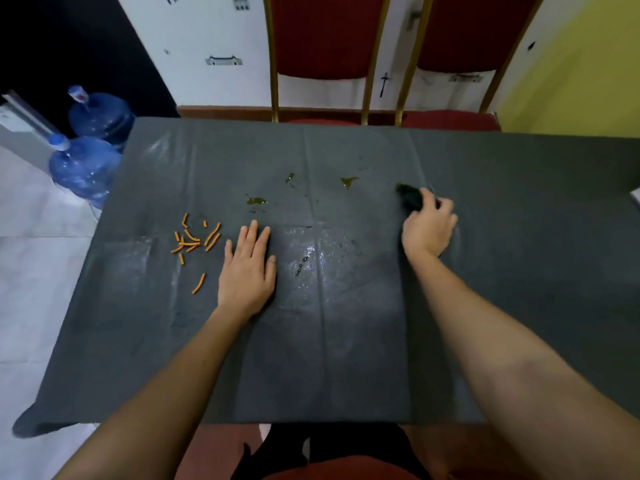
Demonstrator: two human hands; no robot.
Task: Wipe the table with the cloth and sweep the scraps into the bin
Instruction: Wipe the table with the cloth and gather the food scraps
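Observation:
A dark grey covered table point(346, 358) fills the view. My right hand point(429, 226) is closed on a dark cloth point(410, 195), pressed to the table right of centre. My left hand point(247, 268) lies flat on the table with fingers spread, holding nothing. Several orange scraps point(194, 240) are scattered just left of my left hand. Green smears point(257, 201) and a second green smear point(348, 181) mark the far middle. Wet streaks point(322, 258) shine between my hands. No bin is in view.
Two blue water jugs point(86, 164) stand on the tiled floor beyond the table's left edge. Two red chairs with gold frames point(325, 64) sit behind the far edge. A pale object point(635, 197) shows at the right border.

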